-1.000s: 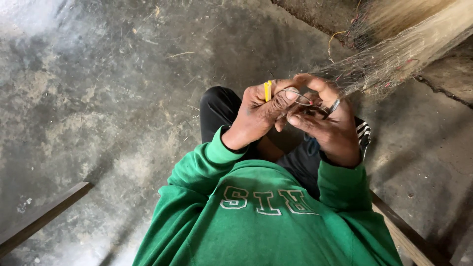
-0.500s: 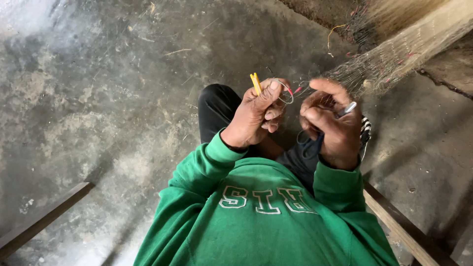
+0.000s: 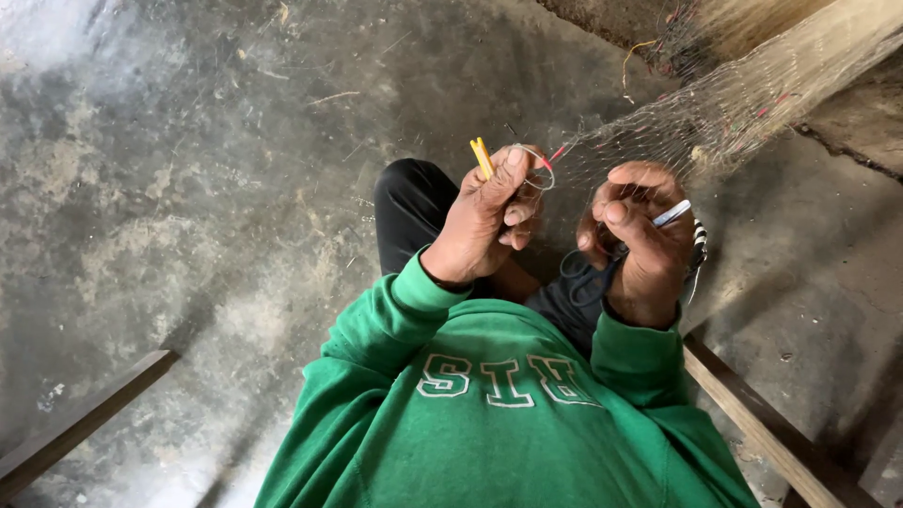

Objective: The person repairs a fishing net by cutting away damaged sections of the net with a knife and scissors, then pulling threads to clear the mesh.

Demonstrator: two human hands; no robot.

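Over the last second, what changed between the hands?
The hands drew apart: the left hand moved left with the yellow netting needle, and the right hand pulled away with the small pale tool. Both kept their grip; the fishing net stays stretched to the upper right.

- Single view, worn on the head, facing steeply down over a green sweatshirt (image 3: 489, 414).
- Close range: chest, lap, concrete floor (image 3: 188, 188) below.
- No second view sharing the scene.

A rough work yard or shed where I mend nets.
I sit over a stained grey concrete floor (image 3: 188, 188), fine translucent fishing net (image 3: 752, 103) stretched before me, weathered wooden beams (image 3: 75, 428) alongside.
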